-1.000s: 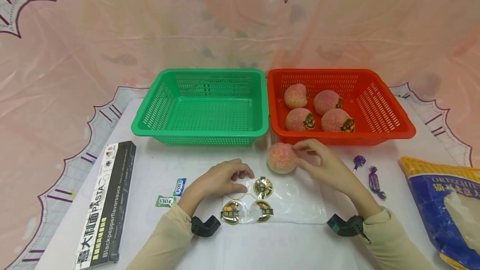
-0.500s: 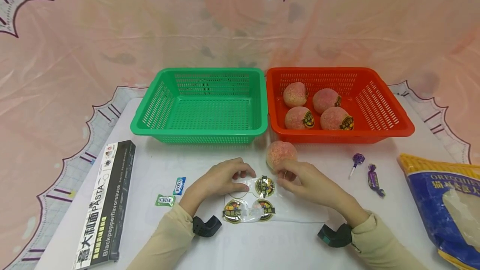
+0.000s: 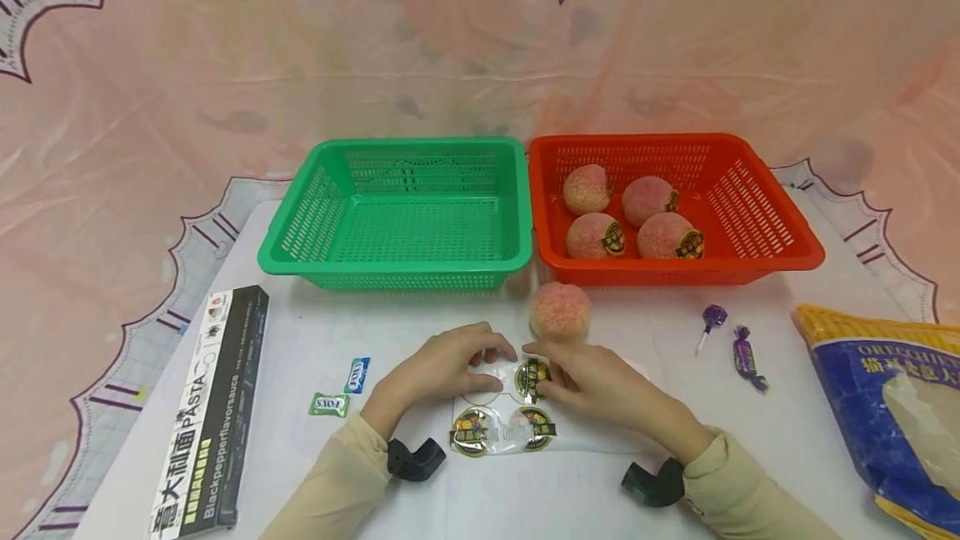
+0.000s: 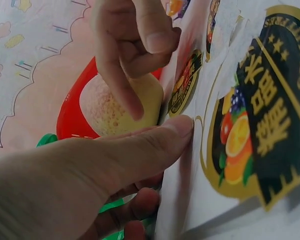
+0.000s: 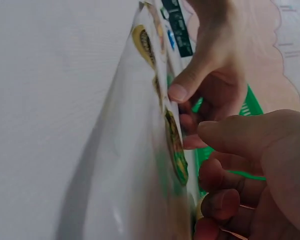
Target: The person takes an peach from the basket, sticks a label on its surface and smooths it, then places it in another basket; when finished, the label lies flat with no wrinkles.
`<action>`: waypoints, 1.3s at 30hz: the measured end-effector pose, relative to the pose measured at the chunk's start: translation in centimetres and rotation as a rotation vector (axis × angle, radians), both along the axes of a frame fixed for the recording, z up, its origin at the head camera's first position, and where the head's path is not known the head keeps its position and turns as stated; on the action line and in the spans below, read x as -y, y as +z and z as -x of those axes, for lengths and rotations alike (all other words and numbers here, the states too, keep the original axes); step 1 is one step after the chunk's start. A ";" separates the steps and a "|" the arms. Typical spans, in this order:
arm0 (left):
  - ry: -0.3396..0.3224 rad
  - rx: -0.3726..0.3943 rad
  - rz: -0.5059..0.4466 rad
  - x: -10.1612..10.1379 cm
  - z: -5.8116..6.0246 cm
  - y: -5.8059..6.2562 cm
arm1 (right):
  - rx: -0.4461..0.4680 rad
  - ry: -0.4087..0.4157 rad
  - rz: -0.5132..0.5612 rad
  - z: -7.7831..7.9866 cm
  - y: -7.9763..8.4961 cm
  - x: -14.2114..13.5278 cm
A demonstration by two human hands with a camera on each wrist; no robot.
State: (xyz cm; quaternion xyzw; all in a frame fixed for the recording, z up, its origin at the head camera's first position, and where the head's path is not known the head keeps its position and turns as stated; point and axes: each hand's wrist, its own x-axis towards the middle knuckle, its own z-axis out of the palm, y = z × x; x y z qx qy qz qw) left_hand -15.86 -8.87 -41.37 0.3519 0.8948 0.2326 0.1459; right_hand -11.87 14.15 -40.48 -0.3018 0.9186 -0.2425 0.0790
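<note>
A white sheet of round gold-and-black fruit stickers (image 3: 577, 433) lies on the table in front of the person. The left hand (image 3: 448, 367) pinches its far edge, thumb on top and fingers behind, as the left wrist view shows. The right hand (image 3: 611, 386) is over the sheet with fingers loosely bent, its fingertips right at the upper sticker (image 3: 532, 379); nothing shows between thumb and fingers. Just beyond the right hand sits a pink, fuzzy peach (image 3: 560, 311) without a visible sticker. Its lower edge is hidden by the right hand.
A red basket (image 3: 776, 261) holds several peaches, some with stickers. Beside it stands a green basket (image 3: 397, 267). A pasta box (image 3: 213, 415) and two small sweets (image 3: 328, 404) lie left; a lollipop (image 3: 712, 319), a purple candy (image 3: 745, 357) and an orecchiette bag (image 3: 877, 382) lie right.
The right hand has left the peach and moved left and toward the person, over the sticker sheet. The left hand stays at the sheet's edge.
</note>
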 end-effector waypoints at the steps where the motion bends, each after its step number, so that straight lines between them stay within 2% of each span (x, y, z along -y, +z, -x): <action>1: -0.003 0.001 -0.001 0.0 -0.1 0.0 | 0.009 -0.001 -0.013 0.0 -0.1 0.0; 8: -0.010 -0.003 -0.005 -0.2 -0.2 0.0 | 0.001 -0.016 -0.067 -0.1 -0.7 0.0; 20: -0.030 -0.025 -0.011 -0.3 -0.2 0.0 | -0.010 -0.049 -0.090 0.0 -0.9 -0.1; 30: -0.031 -0.026 -0.010 -0.3 -0.3 0.1 | -0.014 -0.054 -0.068 -0.1 -1.1 -0.1; 39: -0.006 -0.024 0.020 -0.6 -0.6 0.7 | -0.054 -0.116 0.003 0.1 -0.4 0.1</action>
